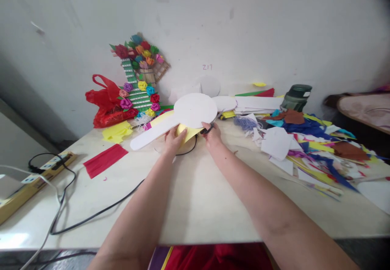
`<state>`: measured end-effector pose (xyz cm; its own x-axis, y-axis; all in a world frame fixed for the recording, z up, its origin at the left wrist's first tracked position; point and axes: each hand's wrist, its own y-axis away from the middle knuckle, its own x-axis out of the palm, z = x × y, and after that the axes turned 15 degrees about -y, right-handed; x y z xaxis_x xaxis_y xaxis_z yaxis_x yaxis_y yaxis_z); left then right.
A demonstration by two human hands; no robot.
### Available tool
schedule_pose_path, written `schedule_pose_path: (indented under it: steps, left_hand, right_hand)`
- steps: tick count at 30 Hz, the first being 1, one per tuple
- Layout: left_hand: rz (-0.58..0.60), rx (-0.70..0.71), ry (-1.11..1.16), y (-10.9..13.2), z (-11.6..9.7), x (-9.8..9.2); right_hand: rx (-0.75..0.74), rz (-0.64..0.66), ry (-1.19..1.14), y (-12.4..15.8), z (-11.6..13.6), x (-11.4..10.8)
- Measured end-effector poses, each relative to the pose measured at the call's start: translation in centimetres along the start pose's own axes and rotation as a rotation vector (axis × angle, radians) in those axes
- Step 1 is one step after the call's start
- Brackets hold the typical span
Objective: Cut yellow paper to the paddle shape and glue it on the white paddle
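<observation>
A white fan-shaped cutout [195, 108], a round disc with a long rounded handle, is held up above the middle of the table. Yellow paper [191, 133] shows under its near edge. My left hand [175, 140] is closed on the yellow paper, beside where the white handle meets the disc. Its fingertips are partly hidden. In my right hand [212, 133] is a pair of scissors [208, 130], dark handles in the fingers and blades pointing away to the right of the disc. The right fingertips also touch the disc's lower edge.
Paper scraps [317, 140] cover the right side, with a dark green bottle [297, 98] behind them. A flower-decorated model [138, 87] and a red bag [105, 103] stand back left. Red crepe paper [105, 160], a power strip [39, 180] and a black cable [100, 212] lie left.
</observation>
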<state>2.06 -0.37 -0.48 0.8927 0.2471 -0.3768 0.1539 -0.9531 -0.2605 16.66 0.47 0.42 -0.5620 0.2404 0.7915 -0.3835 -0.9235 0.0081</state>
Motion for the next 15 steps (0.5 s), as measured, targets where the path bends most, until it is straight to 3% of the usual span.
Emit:
schedule_pose_path:
  steps: [3,8,15]
  left_hand:
    - [-0.082,0.021,-0.181,-0.3,0.3,-0.1]
    - [-0.116,0.034,-0.434,0.0,-0.5,0.2]
    - [-0.182,0.138,-0.594,1.9,-2.6,1.1]
  right_hand:
    - [0.002,0.017,0.008,0.0,-0.2,0.0]
    - [-0.004,-0.023,0.005,-0.6,0.0,-0.2]
    - [0.004,-0.154,-0.055,-1.5,0.8,-0.5]
